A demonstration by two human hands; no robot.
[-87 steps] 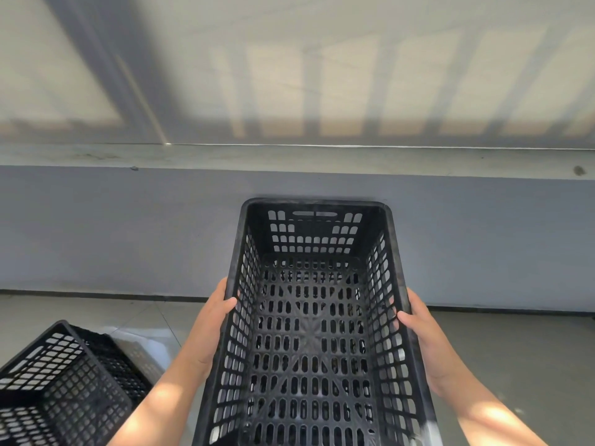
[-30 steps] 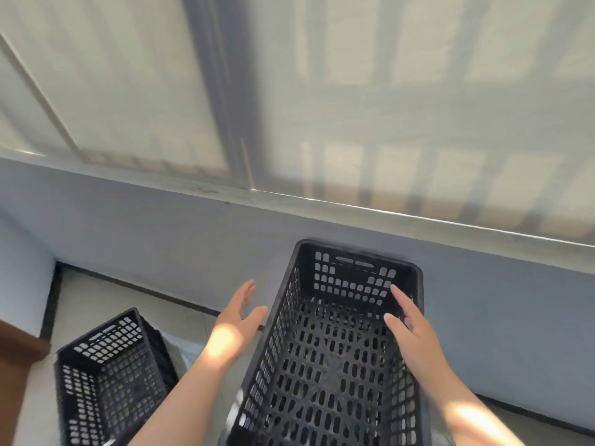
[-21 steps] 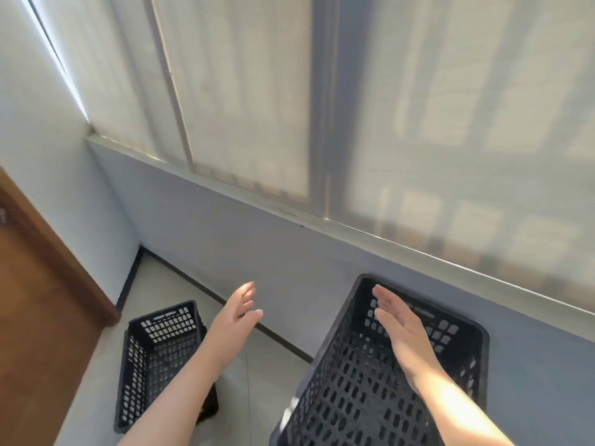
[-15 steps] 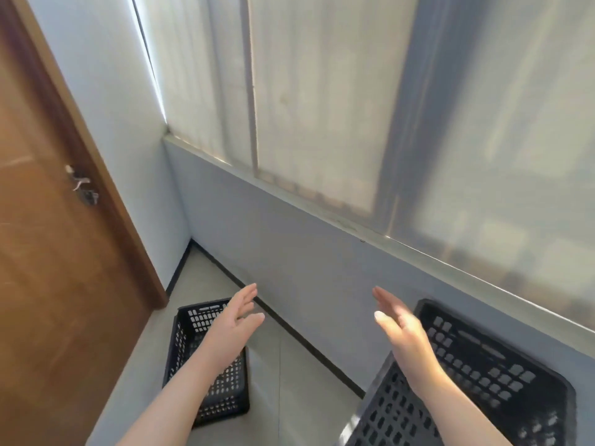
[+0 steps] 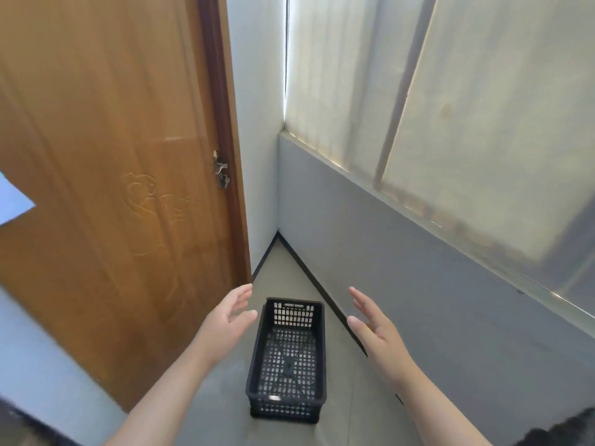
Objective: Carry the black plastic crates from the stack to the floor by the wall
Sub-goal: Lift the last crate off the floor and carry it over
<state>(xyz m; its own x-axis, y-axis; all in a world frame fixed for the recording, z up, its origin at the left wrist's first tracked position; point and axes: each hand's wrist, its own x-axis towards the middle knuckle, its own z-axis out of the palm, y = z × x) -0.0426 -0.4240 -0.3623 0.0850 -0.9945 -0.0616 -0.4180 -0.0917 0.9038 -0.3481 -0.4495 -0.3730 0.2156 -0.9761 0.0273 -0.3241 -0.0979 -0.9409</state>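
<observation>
One black plastic crate (image 5: 287,358) stands upright and empty on the floor, close to the grey wall (image 5: 434,284), in the lower middle of the head view. My left hand (image 5: 229,320) hovers in the air to the crate's left, fingers apart, holding nothing. My right hand (image 5: 375,329) hovers to the crate's right, also spread and empty. Neither hand touches the crate. The crate I had been carrying is out of view to the right.
A brown wooden door (image 5: 112,188) with a latch (image 5: 221,173) fills the left side. A frosted window (image 5: 450,107) runs above the grey wall on the right. The tiled floor (image 5: 280,262) narrows into the corner ahead. Something dark shows at the bottom right edge (image 5: 566,429).
I set the carried crate down by the wall and let go with both hands. My view then swung left, so that crate left the frame and the door and earlier crate came in.
</observation>
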